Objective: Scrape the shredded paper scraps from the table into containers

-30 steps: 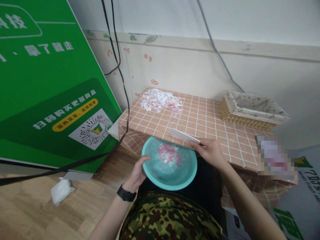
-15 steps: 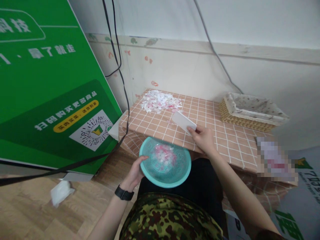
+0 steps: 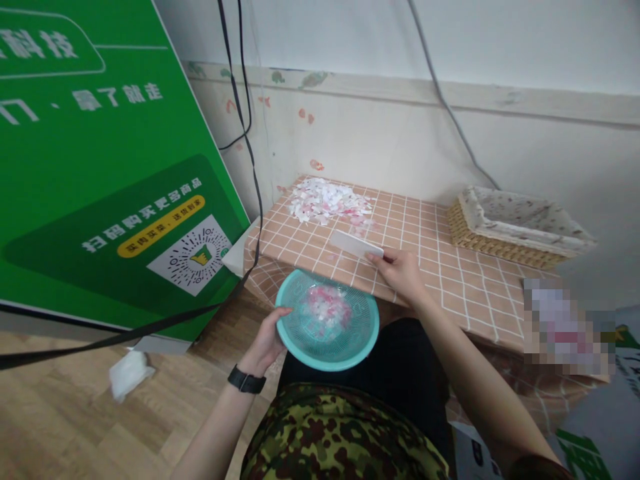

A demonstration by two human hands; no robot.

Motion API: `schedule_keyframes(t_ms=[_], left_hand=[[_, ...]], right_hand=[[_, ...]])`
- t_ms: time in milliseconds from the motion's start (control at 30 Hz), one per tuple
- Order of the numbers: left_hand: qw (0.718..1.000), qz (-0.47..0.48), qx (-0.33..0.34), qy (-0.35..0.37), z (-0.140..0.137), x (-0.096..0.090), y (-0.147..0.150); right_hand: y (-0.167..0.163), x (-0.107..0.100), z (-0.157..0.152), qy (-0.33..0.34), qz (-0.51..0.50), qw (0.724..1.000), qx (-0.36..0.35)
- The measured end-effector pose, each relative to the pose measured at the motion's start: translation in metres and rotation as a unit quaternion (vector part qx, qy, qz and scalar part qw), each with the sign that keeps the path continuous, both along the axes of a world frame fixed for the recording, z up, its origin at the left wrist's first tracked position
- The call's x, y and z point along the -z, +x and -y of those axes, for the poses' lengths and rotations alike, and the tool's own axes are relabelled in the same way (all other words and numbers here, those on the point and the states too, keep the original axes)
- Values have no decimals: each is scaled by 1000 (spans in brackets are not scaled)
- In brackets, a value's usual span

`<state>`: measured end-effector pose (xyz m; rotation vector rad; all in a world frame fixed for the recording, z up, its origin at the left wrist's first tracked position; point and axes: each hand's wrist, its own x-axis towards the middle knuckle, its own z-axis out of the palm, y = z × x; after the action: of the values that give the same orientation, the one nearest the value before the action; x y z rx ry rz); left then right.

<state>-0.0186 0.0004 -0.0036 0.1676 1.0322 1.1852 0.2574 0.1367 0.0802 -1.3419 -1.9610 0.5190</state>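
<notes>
My left hand (image 3: pixel 270 339) grips the left rim of a turquoise plastic colander (image 3: pixel 345 357), thumb over the edge. The colander is held just below the table's front edge, and pink and white paper scraps (image 3: pixel 327 308) lie in it. Between the thumb and fingers of my right hand (image 3: pixel 403 272) is a flat white card (image 3: pixel 356 244), its long edge low over or on the tabletop; which of these I cannot tell. Beyond the card spreads a pile of white and pink paper scraps (image 3: pixel 327 200), with a few loose bits nearer the card.
A checked brown cloth covers the table (image 3: pixel 410 230). At the back right stands a lined wicker basket (image 3: pixel 505 233); a blurred-out item (image 3: pixel 563 323) lies at the right end. Dark cables (image 3: pixel 253 160) hang at left before a green panel (image 3: pixel 100 167). A white bag (image 3: pixel 130 375) is on the floor.
The card in my right hand has swung round and come down nearer the table's front edge. My left hand keeps the colander in nearly the same place. The view has shifted slightly left.
</notes>
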Motion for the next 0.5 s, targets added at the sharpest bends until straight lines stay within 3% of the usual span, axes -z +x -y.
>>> schedule_keyframes(t_ms=[100, 200, 500], left_hand=[[1000, 3, 6, 4, 1, 3, -1], [1000, 3, 12, 5, 1, 5, -2], [999, 22, 21, 8, 2, 4, 1]], right_hand=[[-3, 3, 1, 30, 26, 999, 11], [-6, 3, 7, 36, 45, 998, -25], [-1, -7, 47, -21, -9, 990, -136]])
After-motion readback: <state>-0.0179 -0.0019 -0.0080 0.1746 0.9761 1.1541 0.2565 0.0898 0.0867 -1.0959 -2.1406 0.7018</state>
